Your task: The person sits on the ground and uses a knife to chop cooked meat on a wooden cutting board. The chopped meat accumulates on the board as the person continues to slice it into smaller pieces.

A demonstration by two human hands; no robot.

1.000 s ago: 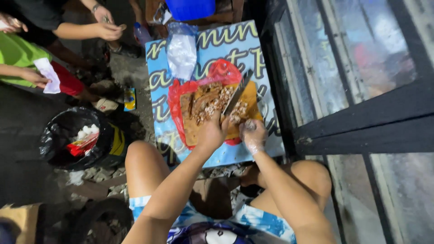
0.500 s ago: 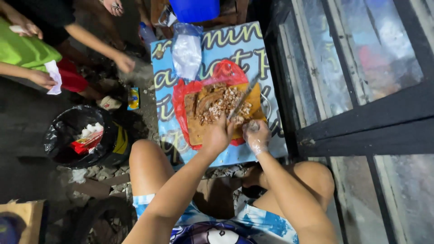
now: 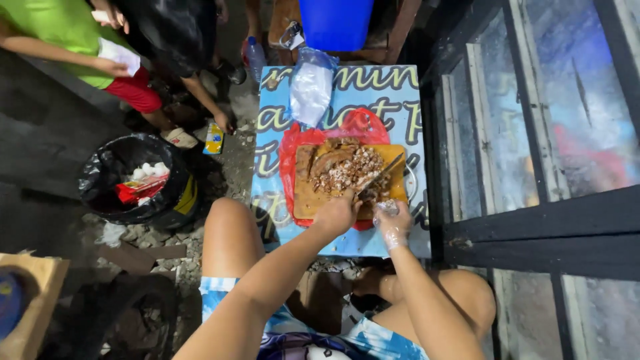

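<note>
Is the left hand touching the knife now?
Touching. The head view shows the left hand closed around the handle of the knife, with no gap, above the wooden cutting board.

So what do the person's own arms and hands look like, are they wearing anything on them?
Both arms are bare, with no sleeves showing. The left hand is uncovered. The right hand wears a thin, clear, crinkly plastic glove. I can't make out any watch or rings.

Looks like an outdoor street-food spot: rough ground with rubble, a low tabletop (image 3: 400, 243) covered in a painted banner, a cutting board (image 3: 308, 200) of chopped meat on red plastic, a bag-lined trash bin (image 3: 113, 193), and a dark metal-framed glass stall front (image 3: 533, 133) alongside.
</note>
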